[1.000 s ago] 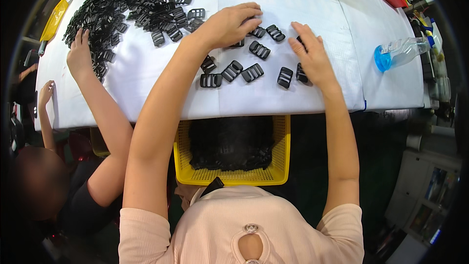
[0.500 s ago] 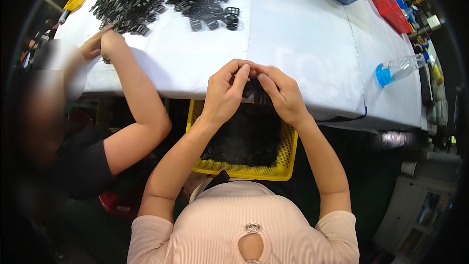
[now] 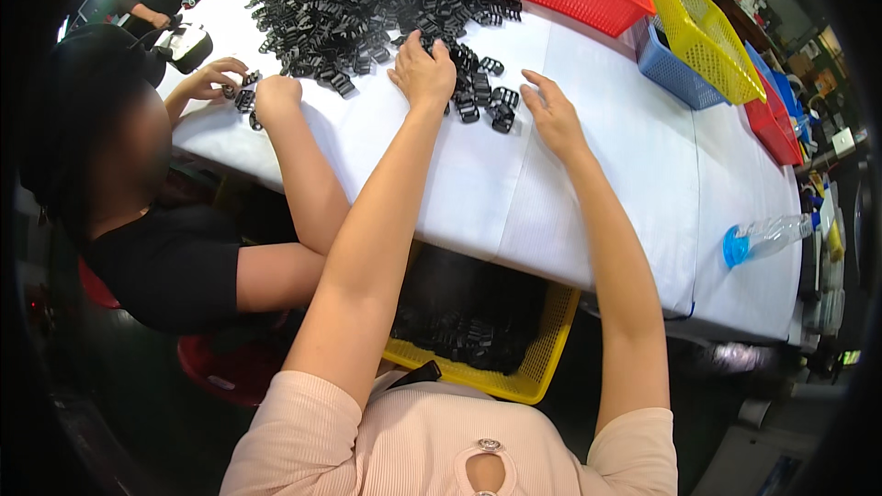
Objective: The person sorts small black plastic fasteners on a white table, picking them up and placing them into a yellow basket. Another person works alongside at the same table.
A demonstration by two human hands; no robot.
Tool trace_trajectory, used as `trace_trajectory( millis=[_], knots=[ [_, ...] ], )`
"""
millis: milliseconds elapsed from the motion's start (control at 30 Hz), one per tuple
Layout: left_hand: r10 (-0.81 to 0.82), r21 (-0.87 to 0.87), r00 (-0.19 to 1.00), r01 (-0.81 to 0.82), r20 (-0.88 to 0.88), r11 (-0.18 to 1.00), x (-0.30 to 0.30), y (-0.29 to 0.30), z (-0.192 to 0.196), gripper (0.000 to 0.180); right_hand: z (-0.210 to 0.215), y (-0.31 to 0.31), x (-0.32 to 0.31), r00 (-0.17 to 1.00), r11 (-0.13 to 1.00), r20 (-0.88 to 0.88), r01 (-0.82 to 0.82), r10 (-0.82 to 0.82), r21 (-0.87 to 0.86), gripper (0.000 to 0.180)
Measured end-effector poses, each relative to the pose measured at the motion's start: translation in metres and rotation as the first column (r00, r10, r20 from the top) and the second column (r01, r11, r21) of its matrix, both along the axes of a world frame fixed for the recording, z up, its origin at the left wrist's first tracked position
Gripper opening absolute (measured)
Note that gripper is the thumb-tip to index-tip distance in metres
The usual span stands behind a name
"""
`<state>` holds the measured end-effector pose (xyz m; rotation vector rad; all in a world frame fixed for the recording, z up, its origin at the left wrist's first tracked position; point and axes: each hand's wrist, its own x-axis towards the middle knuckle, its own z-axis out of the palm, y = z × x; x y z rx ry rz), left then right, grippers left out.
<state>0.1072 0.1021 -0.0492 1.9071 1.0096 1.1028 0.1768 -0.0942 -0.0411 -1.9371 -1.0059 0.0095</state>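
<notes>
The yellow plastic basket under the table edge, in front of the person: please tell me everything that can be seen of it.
The yellow plastic mesh basket sits low, under the near edge of the white-covered table, close to the person's lap. Its walls are an open grid with a solid rim. Only its right side and near rim show; the table and the person's left arm hide the rest. It looks level. It holds many small black plastic buckles, like those heaped on the table. Neither hand touches it; what it rests on is hidden.

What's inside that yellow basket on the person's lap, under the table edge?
The yellow basket holds a heap of small black plastic buckles. The white table covers its far half, and the left forearm hides one corner.
</notes>
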Motion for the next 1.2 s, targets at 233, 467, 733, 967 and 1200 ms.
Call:
trace_trajectory(
  millis=[233, 467, 733, 967, 1200],
  knots=[
    [-0.512, 0.155, 0.849, 0.528, -0.133, 0.835, 0.024, -0.039, -0.005, 0.03, -0.009, 0.04, 0.038, 0.984, 0.981, -0.163, -0.036, 0.068, 0.189, 0.049],
    [-0.724, -0.149, 0.649, 0.712, -0.235, 0.686, -0.045, -0.092, 0.044, 0.027, 0.011, -0.083, 0.03, 0.977, 0.985, 0.214, 0.031, 0.006, -0.171, 0.024],
    [-0.592, 0.219, 0.749, 0.657, -0.298, 0.721, -0.114, -0.1, 0.042, 0.021, 0.048, -0.102, -0.063, 0.944, 0.992, 0.328, 0.015, 0.029, -0.129, 0.023],
    [-0.655, 0.218, 0.661, 0.746, -0.366, 0.63, -0.153, -0.116, 0.032, 0.025, 0.03, -0.092, -0.112, 0.899, 0.969, 0.432, 0.044, 0.068, -0.243, 0.03],
    [-0.628, 0.344, 0.721, 0.693, -0.295, 0.634, -0.149, -0.127, 0.037, 0.033, 0.044, -0.115, -0.154, 0.907, 0.966, 0.42, 0.098, 0.013, -0.24, 0.028]
  ],
)
